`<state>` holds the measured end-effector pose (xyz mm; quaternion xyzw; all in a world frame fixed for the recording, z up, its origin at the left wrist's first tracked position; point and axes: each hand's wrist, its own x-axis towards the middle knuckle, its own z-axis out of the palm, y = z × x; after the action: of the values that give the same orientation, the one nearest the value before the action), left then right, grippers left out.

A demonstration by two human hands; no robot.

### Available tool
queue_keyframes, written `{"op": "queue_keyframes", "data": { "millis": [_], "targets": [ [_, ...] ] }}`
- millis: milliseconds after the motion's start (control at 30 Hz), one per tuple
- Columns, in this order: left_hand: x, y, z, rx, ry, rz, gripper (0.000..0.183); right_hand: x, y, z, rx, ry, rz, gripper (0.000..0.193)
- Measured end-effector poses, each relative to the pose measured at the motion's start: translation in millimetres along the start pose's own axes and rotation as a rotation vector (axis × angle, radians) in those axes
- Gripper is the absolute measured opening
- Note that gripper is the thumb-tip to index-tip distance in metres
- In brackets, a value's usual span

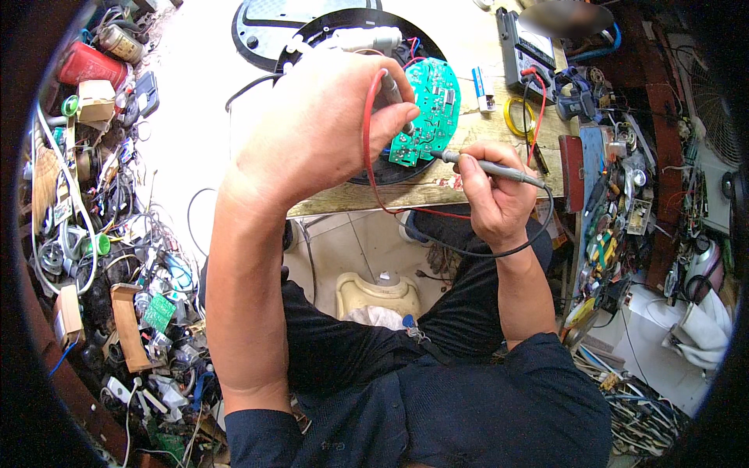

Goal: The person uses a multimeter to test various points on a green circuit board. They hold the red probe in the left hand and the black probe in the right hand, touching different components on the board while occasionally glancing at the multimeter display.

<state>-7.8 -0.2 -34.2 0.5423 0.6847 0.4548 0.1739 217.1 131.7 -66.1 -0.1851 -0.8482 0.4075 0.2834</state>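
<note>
A green circuit board (438, 101) rests at the right side of a round black housing (328, 25) on the workbench. My left hand (328, 117) is closed on a grey test probe (392, 87) with a red lead, its lower end against or just over the board. In my right hand (495, 187) is a second grey test probe (499, 168) with a black lead; its tip meets the board's lower edge, though whether it touches I cannot tell. Both leads belong with an analog multimeter (529, 58) at the back right. My left hand hides part of the housing.
Near the meter lie a small blue-and-white box (482, 90) and a yellow tape roll (518, 117). A grey round cover (273, 23) sits behind the housing. Heaps of electronic scrap (156, 312) fill the left, and tools (605, 234) crowd the right. The bench's front edge (335, 204) borders my knees.
</note>
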Motion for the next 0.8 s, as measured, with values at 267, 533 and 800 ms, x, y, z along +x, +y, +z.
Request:
{"op": "queue_keyframes", "data": {
  "millis": [267, 533, 800],
  "targets": [
    [-1.0, 0.4, 0.6, 0.022, 0.019, -0.002, 0.016, 1.1, 4.9, 1.4, -0.021, 0.025, -0.069, 0.008],
    [-0.6, 1.3, 0.3, 0.022, 0.004, -0.004, 0.015, 0.0, 0.1, 0.8, -0.005, 0.002, -0.006, 0.01],
    [1.2, 3.5, -1.4, 0.032, -0.012, -0.028, 0.015, 1.7, 4.1, 1.2, -0.006, 0.0, -0.039, 0.01]
  ]
}}
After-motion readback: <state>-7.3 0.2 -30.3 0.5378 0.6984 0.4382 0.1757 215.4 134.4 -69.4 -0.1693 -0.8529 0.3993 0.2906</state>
